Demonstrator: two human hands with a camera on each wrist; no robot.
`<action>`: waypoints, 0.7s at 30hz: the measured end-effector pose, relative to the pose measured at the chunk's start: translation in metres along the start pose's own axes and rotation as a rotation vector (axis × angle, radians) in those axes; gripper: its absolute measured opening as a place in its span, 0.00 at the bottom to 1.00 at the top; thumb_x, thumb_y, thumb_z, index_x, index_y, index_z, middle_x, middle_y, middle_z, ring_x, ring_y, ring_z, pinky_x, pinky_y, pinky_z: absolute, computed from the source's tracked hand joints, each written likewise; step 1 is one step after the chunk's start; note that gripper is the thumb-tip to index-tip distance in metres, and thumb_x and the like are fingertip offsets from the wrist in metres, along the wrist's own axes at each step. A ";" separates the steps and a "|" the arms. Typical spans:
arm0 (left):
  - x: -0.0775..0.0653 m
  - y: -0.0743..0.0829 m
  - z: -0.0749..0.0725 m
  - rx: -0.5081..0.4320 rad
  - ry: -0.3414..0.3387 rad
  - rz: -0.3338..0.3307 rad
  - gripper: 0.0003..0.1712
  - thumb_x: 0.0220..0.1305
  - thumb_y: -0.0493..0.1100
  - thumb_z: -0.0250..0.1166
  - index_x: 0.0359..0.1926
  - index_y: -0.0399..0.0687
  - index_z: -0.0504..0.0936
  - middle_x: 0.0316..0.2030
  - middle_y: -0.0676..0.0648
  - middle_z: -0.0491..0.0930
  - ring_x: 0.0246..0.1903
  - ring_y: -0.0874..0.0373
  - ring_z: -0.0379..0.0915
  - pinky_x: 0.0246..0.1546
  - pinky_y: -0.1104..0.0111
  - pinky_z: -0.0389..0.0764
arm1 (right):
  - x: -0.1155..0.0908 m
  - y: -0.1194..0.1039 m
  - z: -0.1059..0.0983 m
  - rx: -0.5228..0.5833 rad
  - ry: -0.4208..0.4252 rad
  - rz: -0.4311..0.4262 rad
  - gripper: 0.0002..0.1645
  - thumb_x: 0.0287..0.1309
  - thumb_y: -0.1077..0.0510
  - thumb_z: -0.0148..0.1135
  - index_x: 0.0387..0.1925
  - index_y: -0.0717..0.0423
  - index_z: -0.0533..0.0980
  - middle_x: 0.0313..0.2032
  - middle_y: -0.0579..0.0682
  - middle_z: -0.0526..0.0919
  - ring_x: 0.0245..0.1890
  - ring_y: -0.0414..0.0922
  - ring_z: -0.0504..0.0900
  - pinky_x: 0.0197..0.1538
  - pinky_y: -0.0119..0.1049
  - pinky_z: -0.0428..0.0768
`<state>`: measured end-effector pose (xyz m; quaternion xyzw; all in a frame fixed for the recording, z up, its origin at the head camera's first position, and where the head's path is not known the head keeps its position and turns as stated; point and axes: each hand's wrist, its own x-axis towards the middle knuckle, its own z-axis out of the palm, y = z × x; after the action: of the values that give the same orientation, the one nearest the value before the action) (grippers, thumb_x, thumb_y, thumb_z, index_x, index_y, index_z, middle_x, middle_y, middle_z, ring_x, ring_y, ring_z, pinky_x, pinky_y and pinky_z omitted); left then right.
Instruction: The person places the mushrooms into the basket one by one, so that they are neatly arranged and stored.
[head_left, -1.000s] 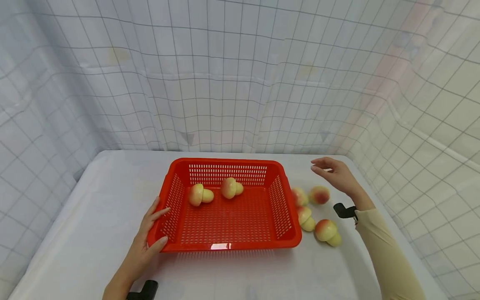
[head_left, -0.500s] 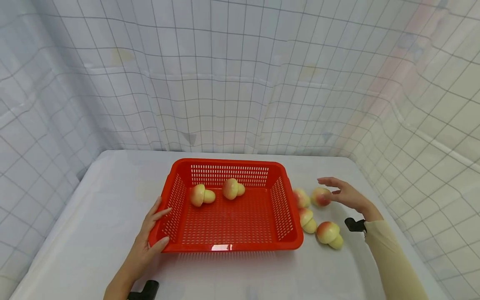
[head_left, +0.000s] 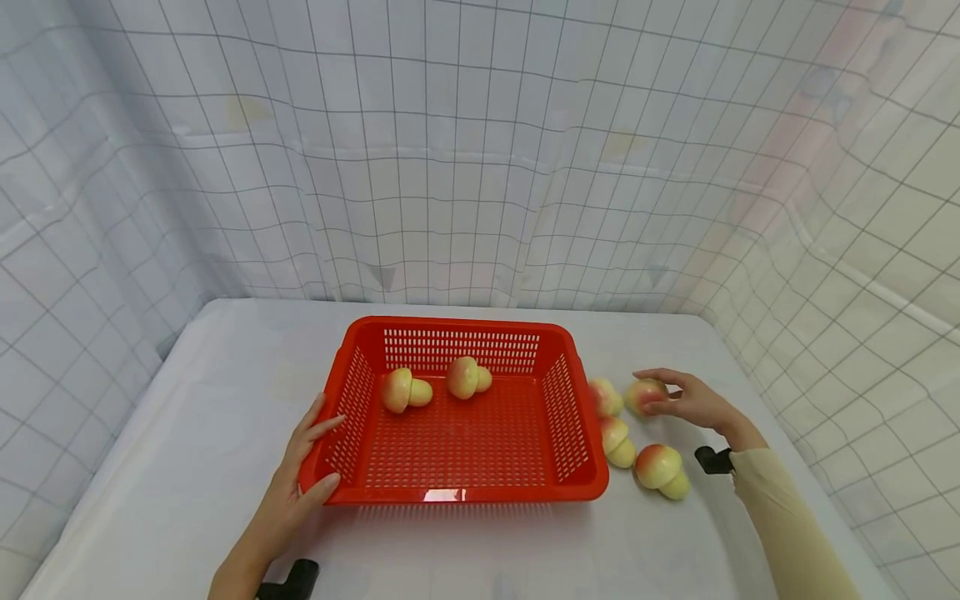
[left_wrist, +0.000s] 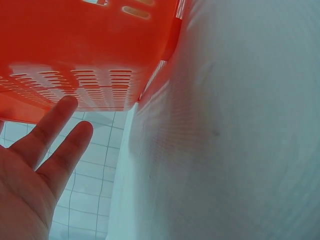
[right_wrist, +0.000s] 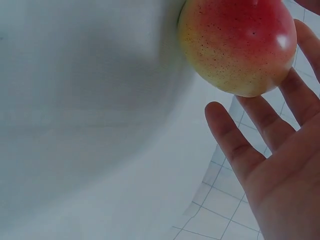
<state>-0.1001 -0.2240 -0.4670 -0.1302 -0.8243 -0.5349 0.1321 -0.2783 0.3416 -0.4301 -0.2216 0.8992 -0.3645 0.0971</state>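
A red plastic basket (head_left: 450, 492) stands on the white-covered table. My left hand (head_left: 288, 487) rests on its left side; the thumb and one finger lie over the rim, and two straight fingers (left_wrist: 62, 150) show by the outer wall in the left wrist view. Right of the basket, my right hand (head_left: 697, 404) holds a red-and-yellow toy mushroom (head_left: 643, 397), thumb on the near side and fingers beyond it. In the right wrist view, the speckled round cap (right_wrist: 237, 47) lies against the fingers (right_wrist: 262, 117). Its stem is not visible.
Two toy mushrooms (head_left: 405, 390) (head_left: 467, 378) lie in the basket. More lie on the table by its right wall: a mushroom (head_left: 604, 397) partly behind the rim, another mushroom (head_left: 618, 443), and a third mushroom (head_left: 663, 472) nearer. A checked curtain (head_left: 450, 167) surrounds the table.
My right hand has come down and nearer, and its fingers have closed in around the mushroom. The left hand stays on the basket. The view has shifted slightly.
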 end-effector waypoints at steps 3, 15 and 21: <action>0.000 0.001 0.000 0.000 0.000 0.001 0.38 0.55 0.35 0.60 0.68 0.47 0.62 0.73 0.54 0.41 0.69 0.63 0.40 0.49 0.74 0.68 | -0.001 0.002 0.001 -0.015 0.020 -0.012 0.28 0.55 0.56 0.68 0.58 0.58 0.74 0.57 0.58 0.74 0.55 0.54 0.69 0.50 0.48 0.72; 0.000 0.001 -0.001 0.002 -0.001 0.012 0.38 0.54 0.35 0.60 0.69 0.47 0.62 0.73 0.53 0.41 0.69 0.62 0.40 0.49 0.73 0.68 | -0.001 -0.002 0.002 -0.174 0.146 0.000 0.23 0.57 0.57 0.65 0.54 0.62 0.76 0.54 0.61 0.75 0.46 0.58 0.73 0.42 0.47 0.72; 0.000 0.002 0.000 -0.002 -0.001 0.008 0.38 0.54 0.35 0.60 0.68 0.47 0.62 0.73 0.53 0.41 0.69 0.63 0.39 0.49 0.73 0.67 | 0.000 0.000 0.004 -0.255 0.166 -0.025 0.25 0.59 0.56 0.64 0.55 0.65 0.74 0.53 0.64 0.75 0.47 0.60 0.73 0.47 0.55 0.71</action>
<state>-0.0994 -0.2236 -0.4654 -0.1339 -0.8233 -0.5350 0.1338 -0.2768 0.3395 -0.4328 -0.2125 0.9403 -0.2658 -0.0109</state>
